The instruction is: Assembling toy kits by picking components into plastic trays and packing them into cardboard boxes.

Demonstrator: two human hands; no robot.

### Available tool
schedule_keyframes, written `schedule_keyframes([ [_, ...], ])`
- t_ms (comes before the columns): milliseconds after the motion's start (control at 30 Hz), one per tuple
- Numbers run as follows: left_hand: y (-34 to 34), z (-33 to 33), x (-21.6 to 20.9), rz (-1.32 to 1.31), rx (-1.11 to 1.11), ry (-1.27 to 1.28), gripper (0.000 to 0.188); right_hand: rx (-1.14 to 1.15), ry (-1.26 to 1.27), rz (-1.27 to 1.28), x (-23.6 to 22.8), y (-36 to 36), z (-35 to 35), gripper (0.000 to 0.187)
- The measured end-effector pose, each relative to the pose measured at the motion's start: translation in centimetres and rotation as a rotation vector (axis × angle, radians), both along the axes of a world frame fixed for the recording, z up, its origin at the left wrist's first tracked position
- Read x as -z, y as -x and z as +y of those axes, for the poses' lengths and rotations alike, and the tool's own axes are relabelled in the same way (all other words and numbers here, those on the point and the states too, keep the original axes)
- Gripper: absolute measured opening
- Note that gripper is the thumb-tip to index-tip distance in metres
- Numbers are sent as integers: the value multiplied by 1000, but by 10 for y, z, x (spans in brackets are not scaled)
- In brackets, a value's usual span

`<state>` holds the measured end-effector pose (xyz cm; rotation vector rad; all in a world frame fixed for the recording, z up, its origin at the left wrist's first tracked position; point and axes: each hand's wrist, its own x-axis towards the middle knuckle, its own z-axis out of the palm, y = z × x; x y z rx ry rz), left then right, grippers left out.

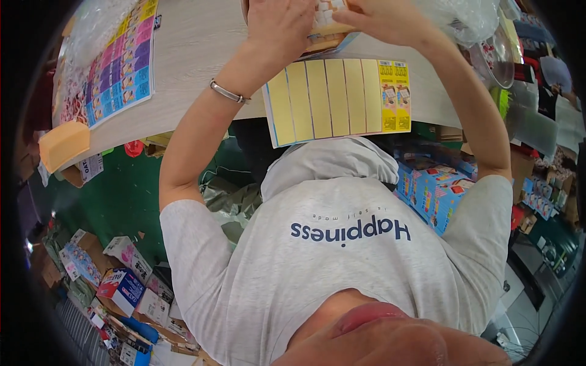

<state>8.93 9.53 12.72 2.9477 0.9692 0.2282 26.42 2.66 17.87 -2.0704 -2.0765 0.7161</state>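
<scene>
Thumb (348,19) of the right hand (386,19) lies over the right edge of an orange-sided box (323,43) with white pieces (327,13) in it; the left hand (278,27) lies along its left side. Both run out of view at the top, so whether either is clamped on the box I cannot tell. The box is over the middle of the table (201,43); uneven pressure could tilt it and spill the pieces, if they are loose. Just nearer the body, a yellow sheet (329,100) juts past the table's edge near the shirt (360,268); leaning forward might crease it. Clear plastic (467,21) beside the right wrist could snag. Farther left, an orange block (64,143) by the table's corner looks easy to bump off.
</scene>
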Motion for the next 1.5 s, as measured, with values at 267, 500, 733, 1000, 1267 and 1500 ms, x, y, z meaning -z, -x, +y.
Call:
schedule_keyframes([
  [267, 1, -1, 27, 37, 78, -403, 67, 127, -429, -101, -4, -5, -19, 29],
  [500, 7, 22, 53, -405, 284, -158, 119, 280, -394, 430, 59, -10, -19, 39],
  [733, -17, 19, 21, 50, -137, 41, 112, 442, -455, 606, 67, -11, -9, 45],
  [1000, -24, 4, 12, 90, -82, -14, 100, 544, -383, 761, 69, -4, -9, 32],
  [1267, -7, 47, 44, -526, 167, -346, 63, 526, -700, 604, 103, -17, 43, 59],
  [1500, -10, 42, 36, -59, -124, -177, 77, 467, -455, 1055, 115, -12, 59, 65],
])
